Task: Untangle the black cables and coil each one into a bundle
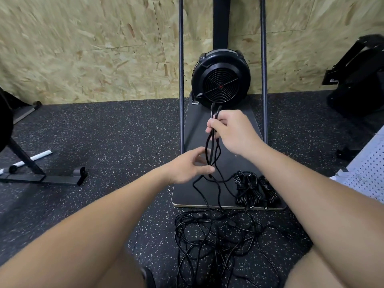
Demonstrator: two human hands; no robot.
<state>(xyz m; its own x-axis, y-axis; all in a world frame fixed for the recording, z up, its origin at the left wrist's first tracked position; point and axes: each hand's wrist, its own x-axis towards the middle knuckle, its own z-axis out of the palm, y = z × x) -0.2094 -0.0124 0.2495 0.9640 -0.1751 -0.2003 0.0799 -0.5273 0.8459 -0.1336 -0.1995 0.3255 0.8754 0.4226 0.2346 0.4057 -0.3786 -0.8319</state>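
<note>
**A:** Where are the hands?

**B:** Both are raised over the black platform of the exercise machine. The right hand is the higher one; its grip is closed around several loops of a black cable, pinched together near the top so the loops stick up just above the fingers.

**A:** And the left?

**B:** The left hand sits lower, at the bottom of those hanging loops. Thumb and fingers curl round the strands, pinching the cable where it leaves the loops.

**A:** Where does the cable go from there?

**B:** It drops across the platform's front edge into a loose tangle of cables on the speckled rubber floor, between the person's knees.

**A:** Anything coiled already?

**B:** Yes, wrapped bundles lie side by side on the platform's near right corner, just beside the trailing strand. I count about three, though they overlap.

**A:** What's around?

**B:** A round black fan housing at the platform's far end, against a chipboard wall, with two upright rails either side.
</note>
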